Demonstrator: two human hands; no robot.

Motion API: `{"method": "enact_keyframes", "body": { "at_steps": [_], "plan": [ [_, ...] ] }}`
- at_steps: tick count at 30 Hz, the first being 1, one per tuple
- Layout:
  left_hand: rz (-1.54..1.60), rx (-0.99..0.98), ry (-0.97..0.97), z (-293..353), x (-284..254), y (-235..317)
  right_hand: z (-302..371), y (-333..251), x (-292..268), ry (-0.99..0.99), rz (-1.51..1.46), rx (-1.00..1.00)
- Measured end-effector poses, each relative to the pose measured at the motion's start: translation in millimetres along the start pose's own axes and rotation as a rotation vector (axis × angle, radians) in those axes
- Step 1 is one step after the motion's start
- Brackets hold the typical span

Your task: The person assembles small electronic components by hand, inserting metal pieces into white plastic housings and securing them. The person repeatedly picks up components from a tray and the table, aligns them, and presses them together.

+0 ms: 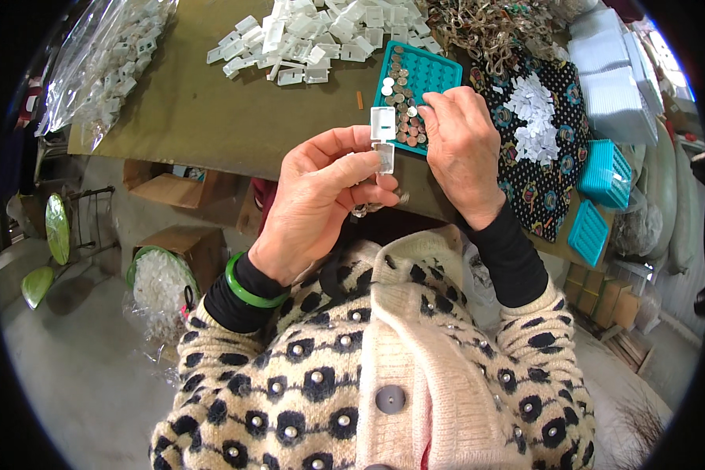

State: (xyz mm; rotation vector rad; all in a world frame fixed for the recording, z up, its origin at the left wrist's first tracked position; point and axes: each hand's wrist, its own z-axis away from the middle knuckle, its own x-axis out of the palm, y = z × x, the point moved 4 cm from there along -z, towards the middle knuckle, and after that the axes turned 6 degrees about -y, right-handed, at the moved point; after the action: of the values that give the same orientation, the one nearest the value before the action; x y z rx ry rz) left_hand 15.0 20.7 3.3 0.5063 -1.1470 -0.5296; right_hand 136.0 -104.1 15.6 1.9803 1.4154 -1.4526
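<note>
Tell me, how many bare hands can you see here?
2: the left hand holds a white case; the right hand is at the teal tray. I see no others.

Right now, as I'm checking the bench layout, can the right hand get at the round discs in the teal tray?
Probably yes: the right hand is at the teal tray, and several round discs lie uncovered close by.
</note>
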Motion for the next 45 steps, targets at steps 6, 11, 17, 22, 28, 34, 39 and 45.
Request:
{"method": "enact_keyframes", "body": {
  "at_steps": [6, 11, 17, 22, 28, 34, 39, 45],
  "plan": [
    [0.001, -0.067, 0.058, -4.6, -4.3, -0.5, -4.1, 12.5, 1.7, -0.123, -0.153, 0.029],
    [0.032, -0.071, 0.043, -8.7, -9.9, -4.6, -2.5, 26.4, -13.7, -0.238, -0.671, 0.408],
    [0.014, -0.043, -0.010, -15.0, -9.6, -4.9, -3.3, 11.3, -16.2, -0.333, -0.448, 0.200],
    [0.027, -0.026, 0.027, -17.9, -6.1, -5.1, -1.9, -1.6, -8.5, -0.399, -0.201, 0.009],
    [0.041, -0.033, 0.041, -19.2, -8.3, -4.1, -5.5, -12.1, -8.3, -0.492, 0.058, -0.111],
    [0.044, -0.013, 0.000, -16.1, -11.9, -1.7, -9.5, -19.6, -10.6, -0.581, 0.192, -0.165],
    [0.048, 0.023, -0.021, -16.1, -13.5, -3.1, -17.7, -9.4, -9.5, -0.624, 0.011, -0.078],
    [0.018, 0.038, -0.009, -15.8, -15.3, -4.4, -21.3, 1.5, -13.9, -0.478, -0.101, -0.029]
  ]
}}
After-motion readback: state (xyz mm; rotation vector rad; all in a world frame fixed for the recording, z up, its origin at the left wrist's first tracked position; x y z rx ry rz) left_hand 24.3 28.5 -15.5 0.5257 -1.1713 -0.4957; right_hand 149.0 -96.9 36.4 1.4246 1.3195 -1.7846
